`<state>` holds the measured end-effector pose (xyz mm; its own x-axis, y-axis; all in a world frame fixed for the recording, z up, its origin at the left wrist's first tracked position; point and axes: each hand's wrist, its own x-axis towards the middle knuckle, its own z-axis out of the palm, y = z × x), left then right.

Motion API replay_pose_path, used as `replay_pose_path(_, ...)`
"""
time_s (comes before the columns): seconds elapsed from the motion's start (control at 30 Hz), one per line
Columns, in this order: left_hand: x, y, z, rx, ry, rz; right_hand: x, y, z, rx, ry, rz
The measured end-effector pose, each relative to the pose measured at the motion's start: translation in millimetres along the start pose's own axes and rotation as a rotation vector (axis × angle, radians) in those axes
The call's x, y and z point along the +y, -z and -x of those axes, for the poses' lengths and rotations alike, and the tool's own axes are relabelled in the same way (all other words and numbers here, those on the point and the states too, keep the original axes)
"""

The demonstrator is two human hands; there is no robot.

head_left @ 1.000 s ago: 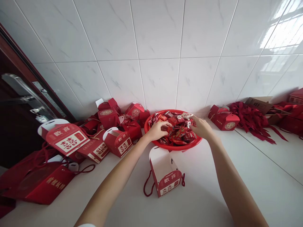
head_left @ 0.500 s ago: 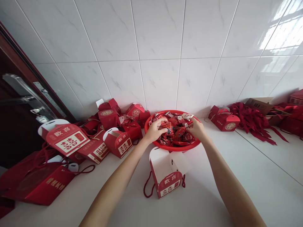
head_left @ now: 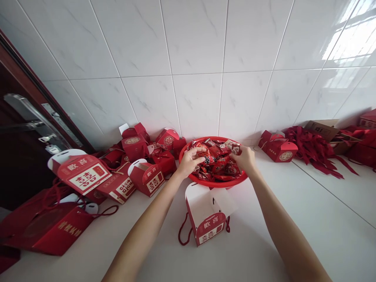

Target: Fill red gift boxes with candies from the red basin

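A red basin (head_left: pixel 214 183) heaped with red-wrapped candies (head_left: pixel 220 163) stands against the wall. Over its left side, my left hand (head_left: pixel 188 161) pinches a shiny red candy packet (head_left: pixel 208 156) between thumb and fingers. At the right side of the heap, my right hand (head_left: pixel 244 159) is closed on a small pale-and-red packet (head_left: pixel 234 148); its fingertips are partly hidden. Just in front of the basin sits an open red gift box (head_left: pixel 212 227) with a white inside and dark red cord handles. Neither hand touches this box.
Several red gift boxes (head_left: pixel 88 172) are piled on the left, some with cords trailing onto the white table (head_left: pixel 164 250). To the right are another red box (head_left: pixel 277 147), a heap of dark red ribbons (head_left: pixel 311 150) and a cardboard box (head_left: pixel 321 131). A tiled wall (head_left: pixel 199 105) closes the back.
The pale packet at my right hand has tilted more upright and come into the fingers, as that hand shifts slightly left. My left hand has barely moved; the gift box stays put.
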<state>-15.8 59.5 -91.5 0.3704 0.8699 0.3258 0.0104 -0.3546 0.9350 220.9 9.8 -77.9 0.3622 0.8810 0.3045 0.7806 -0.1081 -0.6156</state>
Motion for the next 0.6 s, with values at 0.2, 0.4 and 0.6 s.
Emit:
replay_pose_path(0.2,2,-0.7,1,0.014,0.022,0.015,-24,4,15,-0.068,0.114,-0.818)
replay_pose_path(0.4,5,-0.5,4,0.033,0.044,0.006,-41,-12,30,-0.423,0.027,-0.847)
replay_pose_path(0.6,3,-0.9,2,0.008,0.026,0.003,-41,-13,32,-0.376,-0.002,-0.888)
